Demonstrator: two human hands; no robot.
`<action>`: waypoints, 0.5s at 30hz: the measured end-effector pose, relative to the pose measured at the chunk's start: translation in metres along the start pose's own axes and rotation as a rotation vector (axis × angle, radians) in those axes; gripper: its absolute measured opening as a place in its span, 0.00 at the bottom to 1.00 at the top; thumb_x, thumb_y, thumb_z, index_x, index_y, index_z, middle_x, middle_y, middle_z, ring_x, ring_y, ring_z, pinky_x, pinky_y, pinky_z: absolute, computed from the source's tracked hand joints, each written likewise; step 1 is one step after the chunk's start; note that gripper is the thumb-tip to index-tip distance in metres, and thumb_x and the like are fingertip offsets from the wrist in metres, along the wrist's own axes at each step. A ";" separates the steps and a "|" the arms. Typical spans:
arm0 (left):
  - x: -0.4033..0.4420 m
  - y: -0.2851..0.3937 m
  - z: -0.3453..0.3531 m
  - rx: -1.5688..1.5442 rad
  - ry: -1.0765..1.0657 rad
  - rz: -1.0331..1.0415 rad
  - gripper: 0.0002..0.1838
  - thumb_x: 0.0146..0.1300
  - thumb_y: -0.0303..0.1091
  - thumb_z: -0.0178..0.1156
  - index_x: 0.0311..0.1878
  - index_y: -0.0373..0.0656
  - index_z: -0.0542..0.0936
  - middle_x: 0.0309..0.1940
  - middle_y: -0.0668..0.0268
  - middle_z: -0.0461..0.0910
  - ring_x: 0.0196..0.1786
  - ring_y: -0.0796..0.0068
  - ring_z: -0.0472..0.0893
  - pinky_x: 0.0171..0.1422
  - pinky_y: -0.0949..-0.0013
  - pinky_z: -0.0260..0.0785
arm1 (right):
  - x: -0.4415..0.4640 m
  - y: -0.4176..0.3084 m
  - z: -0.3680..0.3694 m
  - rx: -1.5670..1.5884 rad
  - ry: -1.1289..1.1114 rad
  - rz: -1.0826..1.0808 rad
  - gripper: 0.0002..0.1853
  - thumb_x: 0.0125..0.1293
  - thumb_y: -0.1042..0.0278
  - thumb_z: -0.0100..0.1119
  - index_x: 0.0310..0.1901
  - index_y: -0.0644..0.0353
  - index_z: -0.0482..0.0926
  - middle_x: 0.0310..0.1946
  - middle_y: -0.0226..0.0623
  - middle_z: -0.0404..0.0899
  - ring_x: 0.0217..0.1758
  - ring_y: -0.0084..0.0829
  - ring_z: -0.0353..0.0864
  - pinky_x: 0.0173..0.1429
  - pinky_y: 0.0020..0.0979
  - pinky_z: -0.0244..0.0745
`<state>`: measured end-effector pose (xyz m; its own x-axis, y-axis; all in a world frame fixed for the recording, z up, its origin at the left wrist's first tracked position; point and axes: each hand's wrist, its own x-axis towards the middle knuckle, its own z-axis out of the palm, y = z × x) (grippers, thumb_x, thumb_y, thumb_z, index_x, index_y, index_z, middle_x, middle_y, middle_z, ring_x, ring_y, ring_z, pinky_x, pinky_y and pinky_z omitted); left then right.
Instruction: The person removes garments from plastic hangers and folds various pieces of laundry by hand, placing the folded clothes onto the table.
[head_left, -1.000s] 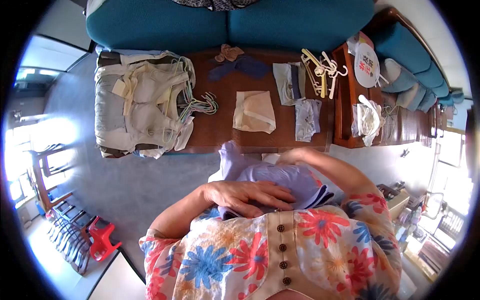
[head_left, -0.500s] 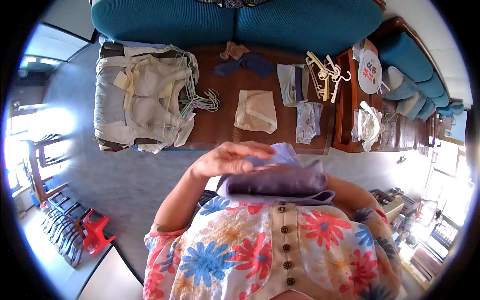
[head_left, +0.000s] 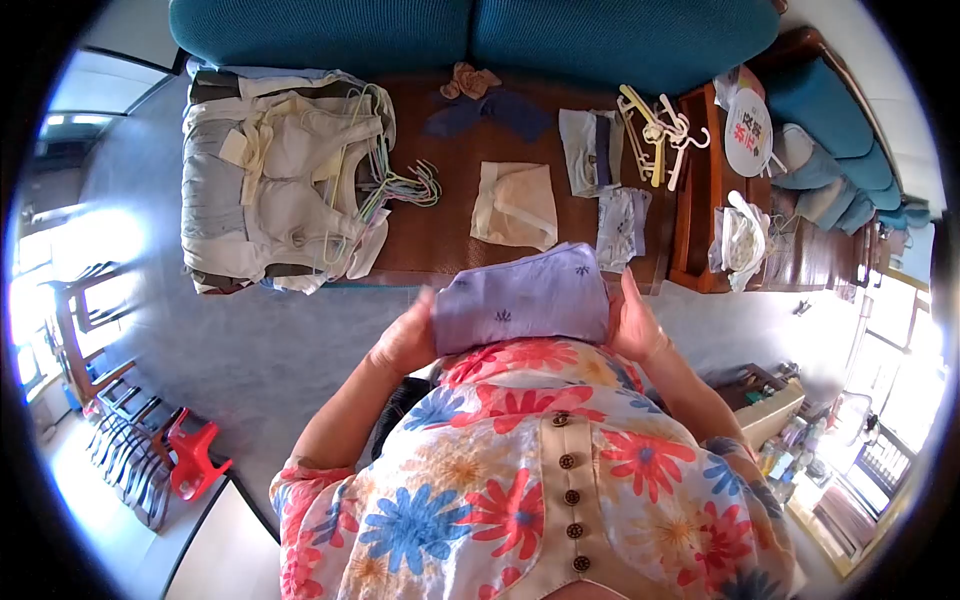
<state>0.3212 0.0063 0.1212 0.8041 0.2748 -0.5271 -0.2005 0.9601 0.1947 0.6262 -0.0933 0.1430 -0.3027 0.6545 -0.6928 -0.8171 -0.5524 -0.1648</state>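
A folded lavender garment (head_left: 525,300) with small dark prints is held level in front of my body. My left hand (head_left: 408,335) grips its left end, with the fingers partly hidden behind the cloth. At the opposite end my right hand (head_left: 634,318) holds it, thumb pointing up along the edge. Just beyond the garment, on the brown bench seat (head_left: 440,235), lies a folded beige piece of underwear (head_left: 515,205). To its right are a folded grey-and-navy piece (head_left: 592,152) and a pale patterned folded piece (head_left: 622,225).
Clothes with bras on top (head_left: 285,185) are piled on the bench's left, beside pastel hangers (head_left: 405,185). Cream and yellow hangers (head_left: 660,135) lie right, near a round fan (head_left: 748,132). Dark blue cloth (head_left: 490,117) lies farther back. A red stool (head_left: 195,455) stands lower left.
The garment has been turned and now shows a flat, printed lavender face. My left hand has moved from above it to its left end; my right hand has come into view at the right end.
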 end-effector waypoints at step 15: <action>-0.013 -0.001 0.032 0.580 0.366 0.135 0.20 0.55 0.26 0.59 0.52 0.34 0.71 0.41 0.61 0.77 0.43 0.75 0.77 0.49 0.71 0.70 | -0.026 0.035 -0.008 -1.062 0.468 -0.208 0.23 0.55 0.64 0.62 0.49 0.68 0.71 0.32 0.37 0.79 0.33 0.23 0.76 0.38 0.26 0.72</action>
<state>0.3285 0.0001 0.1543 0.5328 0.4867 -0.6923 0.1275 0.7625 0.6343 0.6091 -0.1339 0.1495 0.1777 0.6515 -0.7375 0.0552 -0.7549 -0.6535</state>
